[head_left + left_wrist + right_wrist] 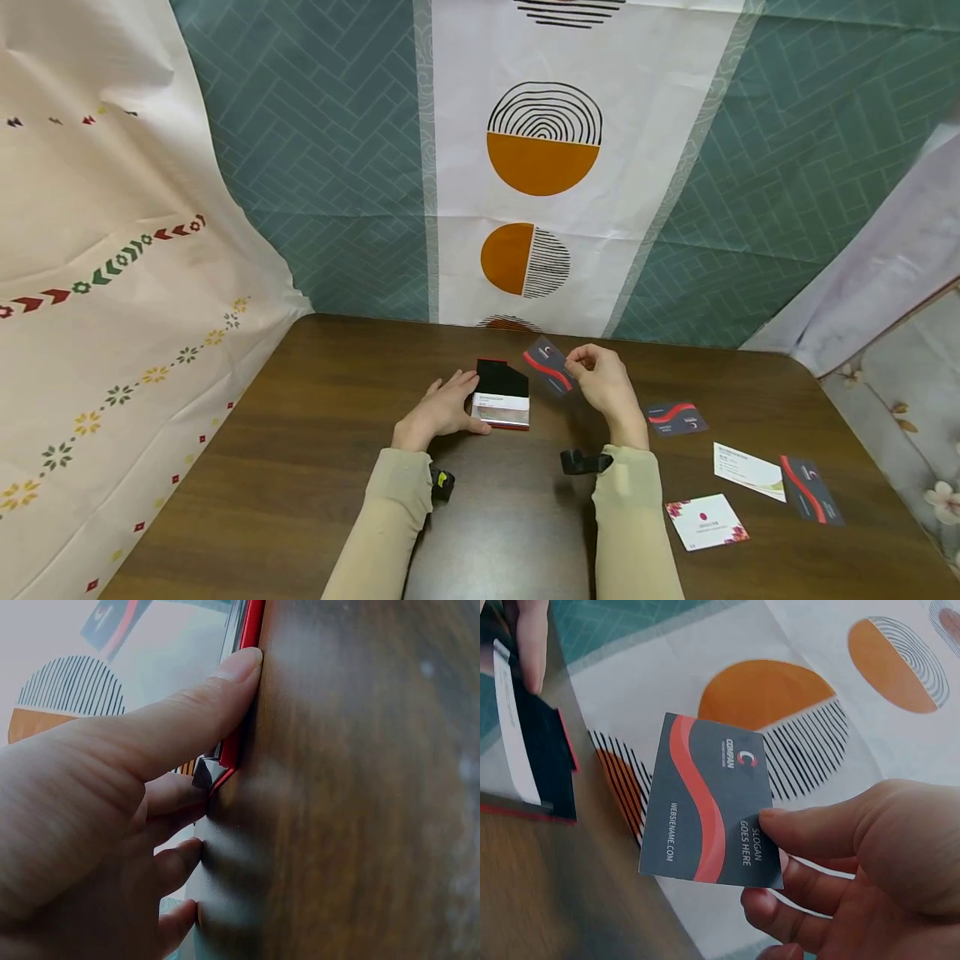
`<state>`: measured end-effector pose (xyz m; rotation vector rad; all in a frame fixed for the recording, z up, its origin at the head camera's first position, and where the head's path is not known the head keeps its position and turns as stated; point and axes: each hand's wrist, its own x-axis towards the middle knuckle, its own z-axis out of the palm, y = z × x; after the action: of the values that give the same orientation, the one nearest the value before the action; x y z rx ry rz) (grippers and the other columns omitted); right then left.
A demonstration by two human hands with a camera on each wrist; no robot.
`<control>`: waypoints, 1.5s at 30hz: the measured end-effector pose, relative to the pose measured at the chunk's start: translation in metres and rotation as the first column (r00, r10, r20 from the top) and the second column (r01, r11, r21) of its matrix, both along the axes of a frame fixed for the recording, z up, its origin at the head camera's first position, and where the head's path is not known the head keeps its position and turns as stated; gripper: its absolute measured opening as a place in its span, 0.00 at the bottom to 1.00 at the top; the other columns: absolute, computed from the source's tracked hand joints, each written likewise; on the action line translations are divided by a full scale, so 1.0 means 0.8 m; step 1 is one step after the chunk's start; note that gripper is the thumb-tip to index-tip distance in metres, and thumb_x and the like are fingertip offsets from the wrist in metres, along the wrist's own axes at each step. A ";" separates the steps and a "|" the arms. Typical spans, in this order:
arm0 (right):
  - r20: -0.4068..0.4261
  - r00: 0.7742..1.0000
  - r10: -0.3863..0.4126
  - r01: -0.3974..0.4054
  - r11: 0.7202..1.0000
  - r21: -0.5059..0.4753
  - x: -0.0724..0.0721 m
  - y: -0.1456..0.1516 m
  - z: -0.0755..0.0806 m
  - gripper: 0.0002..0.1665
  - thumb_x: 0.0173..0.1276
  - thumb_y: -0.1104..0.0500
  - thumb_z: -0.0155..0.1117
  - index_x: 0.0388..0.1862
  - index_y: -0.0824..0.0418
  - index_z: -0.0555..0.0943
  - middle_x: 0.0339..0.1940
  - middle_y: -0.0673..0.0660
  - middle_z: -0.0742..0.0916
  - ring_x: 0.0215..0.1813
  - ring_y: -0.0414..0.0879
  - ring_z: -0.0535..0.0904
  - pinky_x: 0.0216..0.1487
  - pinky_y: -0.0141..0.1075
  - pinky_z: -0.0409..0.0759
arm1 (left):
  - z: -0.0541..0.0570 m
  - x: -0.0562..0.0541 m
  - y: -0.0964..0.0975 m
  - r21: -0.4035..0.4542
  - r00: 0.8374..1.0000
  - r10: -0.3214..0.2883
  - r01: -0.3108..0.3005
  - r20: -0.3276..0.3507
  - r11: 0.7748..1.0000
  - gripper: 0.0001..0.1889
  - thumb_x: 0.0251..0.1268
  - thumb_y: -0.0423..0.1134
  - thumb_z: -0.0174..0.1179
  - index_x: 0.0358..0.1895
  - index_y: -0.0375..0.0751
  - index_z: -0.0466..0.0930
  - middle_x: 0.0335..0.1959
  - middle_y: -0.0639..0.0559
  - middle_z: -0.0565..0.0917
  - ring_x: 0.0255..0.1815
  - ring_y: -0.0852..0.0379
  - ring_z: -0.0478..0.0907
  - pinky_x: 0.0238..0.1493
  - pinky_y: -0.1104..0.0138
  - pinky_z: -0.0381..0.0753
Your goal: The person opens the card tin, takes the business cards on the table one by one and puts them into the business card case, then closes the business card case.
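Between the thumb and fingers of my right hand [606, 385] is a dark grey business card [709, 802] with a red wavy stripe, pinched by one edge and raised off the table. To its left lies a business card case [501, 396], black inside with red edges, opened up. A white card [501, 402] sits in the case's front part. My left hand [441, 407] holds the case by its left side, the thumb [236, 667] along the front edge and the other fingers toward the back. The case's underside is hidden.
On the table's right lie a dark card with a red stripe [677, 418], a white card with a green corner [748, 472], another dark card [812, 490] and a white card with pink flowers [707, 522]. A patterned cloth [360, 167] hangs behind the brown table [300, 483].
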<state>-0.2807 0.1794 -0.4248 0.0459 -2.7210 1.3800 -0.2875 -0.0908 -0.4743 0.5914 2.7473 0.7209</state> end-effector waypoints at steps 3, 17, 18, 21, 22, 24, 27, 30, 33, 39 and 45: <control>-0.025 0.999 0.033 -0.033 0.999 0.009 -0.012 -0.011 0.004 0.05 0.71 0.62 0.62 0.38 0.63 0.81 0.32 0.56 0.82 0.36 0.50 0.75 0.37 0.41 0.72 | 0.000 -0.001 0.000 -0.004 1.000 0.005 -0.006 -0.005 1.000 0.51 0.50 0.55 0.74 0.74 0.34 0.60 0.76 0.45 0.59 0.78 0.45 0.47 0.74 0.47 0.42; 0.000 0.987 0.160 -0.160 0.985 0.057 -0.043 -0.050 -0.005 0.03 0.69 0.64 0.62 0.35 0.61 0.82 0.31 0.55 0.82 0.34 0.49 0.75 0.34 0.39 0.73 | 0.001 -0.001 0.002 -0.014 1.000 0.007 -0.007 0.003 1.000 0.51 0.50 0.55 0.74 0.74 0.34 0.61 0.76 0.45 0.59 0.78 0.46 0.47 0.74 0.48 0.43; 0.001 0.987 0.161 -0.161 0.985 0.065 -0.044 -0.051 -0.007 0.03 0.69 0.64 0.62 0.36 0.61 0.82 0.31 0.55 0.82 0.35 0.49 0.75 0.35 0.39 0.73 | 0.002 -0.001 0.002 -0.013 1.000 0.009 -0.009 0.004 1.000 0.51 0.50 0.55 0.74 0.74 0.34 0.60 0.76 0.45 0.59 0.78 0.46 0.47 0.74 0.48 0.42; 0.009 0.987 0.163 -0.164 0.984 0.074 -0.046 -0.053 -0.013 0.02 0.69 0.63 0.63 0.36 0.62 0.82 0.31 0.55 0.82 0.35 0.49 0.75 0.36 0.39 0.73 | 0.002 -0.002 0.003 -0.011 1.000 0.011 -0.011 0.005 1.000 0.51 0.50 0.55 0.74 0.74 0.35 0.61 0.76 0.45 0.59 0.78 0.46 0.47 0.74 0.48 0.42; 0.012 0.986 0.167 -0.167 0.983 0.076 -0.046 -0.054 -0.014 0.02 0.69 0.63 0.64 0.37 0.62 0.82 0.31 0.55 0.82 0.34 0.49 0.75 0.36 0.40 0.73 | 0.001 -0.002 0.003 -0.009 1.000 0.010 -0.010 0.002 1.000 0.51 0.49 0.55 0.75 0.74 0.34 0.61 0.76 0.44 0.59 0.78 0.45 0.47 0.74 0.47 0.43; 0.013 0.985 0.173 -0.174 0.981 0.085 -0.047 -0.055 -0.018 0.03 0.68 0.62 0.64 0.37 0.61 0.82 0.31 0.55 0.82 0.35 0.49 0.75 0.37 0.40 0.74 | 0.001 -0.002 0.003 -0.016 1.000 0.009 -0.009 0.003 1.000 0.51 0.50 0.55 0.74 0.74 0.35 0.61 0.76 0.45 0.59 0.78 0.46 0.47 0.74 0.48 0.42; 0.016 0.981 0.194 -0.195 0.976 0.094 -0.048 -0.058 -0.023 0.03 0.68 0.62 0.65 0.37 0.61 0.82 0.31 0.54 0.82 0.35 0.49 0.75 0.37 0.40 0.74 | -0.001 -0.003 0.002 -0.015 1.000 0.007 -0.007 0.000 1.000 0.51 0.49 0.55 0.74 0.74 0.36 0.61 0.75 0.45 0.60 0.78 0.46 0.47 0.74 0.48 0.43; 0.021 0.977 0.213 -0.214 0.971 0.109 -0.049 -0.060 -0.027 0.03 0.68 0.62 0.65 0.37 0.61 0.82 0.30 0.54 0.82 0.35 0.49 0.75 0.38 0.40 0.73 | -0.002 -0.003 0.002 -0.014 1.000 0.007 -0.007 -0.002 1.000 0.51 0.49 0.56 0.74 0.74 0.36 0.60 0.75 0.45 0.61 0.78 0.45 0.48 0.74 0.48 0.43; 0.037 0.972 0.233 -0.236 0.965 0.115 -0.048 -0.062 -0.028 0.02 0.68 0.62 0.65 0.36 0.61 0.82 0.29 0.54 0.81 0.34 0.48 0.74 0.37 0.39 0.73 | -0.002 -0.002 0.002 -0.002 1.000 0.005 -0.005 -0.004 1.000 0.51 0.48 0.56 0.75 0.74 0.38 0.61 0.75 0.44 0.61 0.77 0.44 0.48 0.74 0.47 0.43; 0.083 0.962 0.259 -0.268 0.956 0.119 -0.048 -0.063 -0.034 0.02 0.68 0.63 0.65 0.36 0.62 0.81 0.28 0.53 0.80 0.33 0.48 0.73 0.35 0.37 0.73 | -0.001 -0.002 0.002 0.020 1.000 0.007 -0.007 0.009 1.000 0.50 0.49 0.55 0.75 0.74 0.40 0.62 0.75 0.44 0.61 0.78 0.44 0.47 0.74 0.46 0.42; 0.103 0.964 0.246 -0.258 0.958 0.126 -0.046 -0.062 -0.038 0.02 0.69 0.64 0.64 0.37 0.63 0.81 0.29 0.54 0.80 0.34 0.49 0.73 0.37 0.38 0.73 | -0.002 -0.002 0.002 0.024 1.000 0.014 -0.015 0.011 1.000 0.50 0.48 0.55 0.75 0.74 0.39 0.62 0.75 0.44 0.61 0.78 0.44 0.47 0.74 0.47 0.42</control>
<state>-0.3176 0.1295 -0.4551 0.3642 -2.9648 1.2719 -0.2890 -0.0889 -0.4755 0.5714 2.7392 0.7589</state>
